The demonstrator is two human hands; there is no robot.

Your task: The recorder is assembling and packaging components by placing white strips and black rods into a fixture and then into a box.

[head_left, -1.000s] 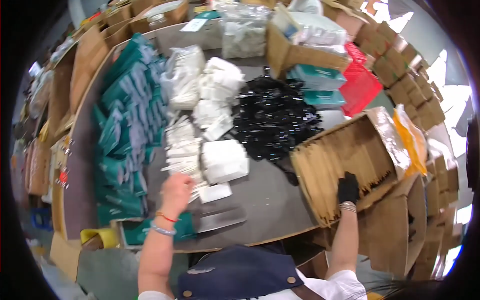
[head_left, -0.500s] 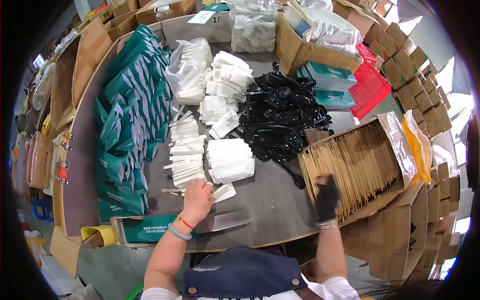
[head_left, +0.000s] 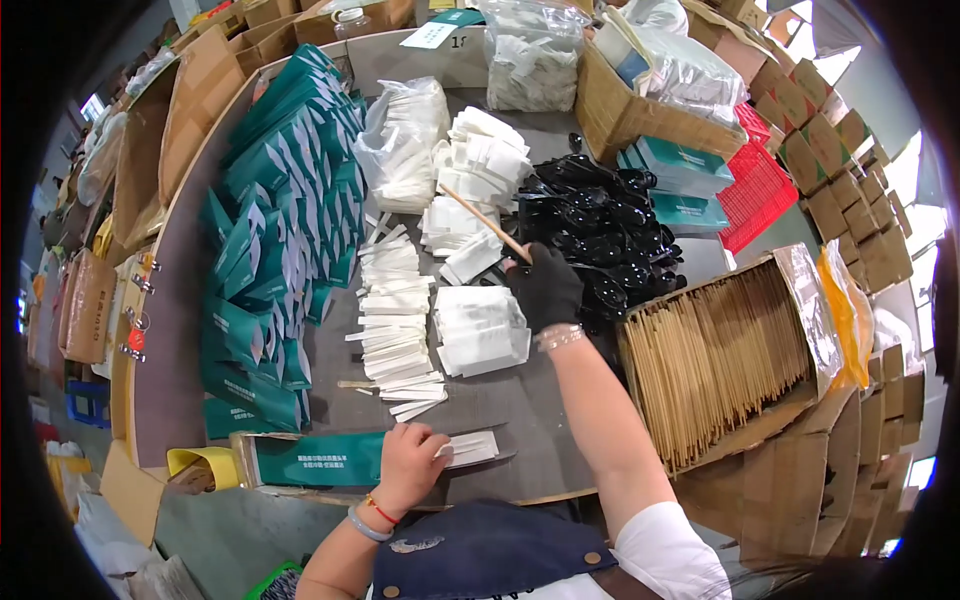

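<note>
My left hand [head_left: 412, 465] is closed, fingers curled on a narrow white paper packet [head_left: 470, 448] at the table's near edge. The packet lies over a clear, shiny strip, beside the right end of a teal printed pouch [head_left: 320, 460]. My right hand [head_left: 548, 288], in a black glove, grips a thin wooden stick [head_left: 482, 218] that points up and left over the white packets. Black plastic spoons [head_left: 590, 215] lie heaped just beyond this hand. A stack of wider white packets [head_left: 480, 330] sits to its left, with a column of slim white packets [head_left: 392, 300] further left.
Overlapping teal pouches [head_left: 285, 210] line the left side. A cardboard box of upright wooden sticks [head_left: 722, 350] stands at right. Behind are a bag of white packets [head_left: 408, 145], teal boxes [head_left: 685, 165], a red basket [head_left: 757, 195] and a carton [head_left: 640, 115].
My right hand has moved from the box of sticks leftward and away from me, now holding a wooden stick. My left hand has come nearer the table's edge with a white packet.
</note>
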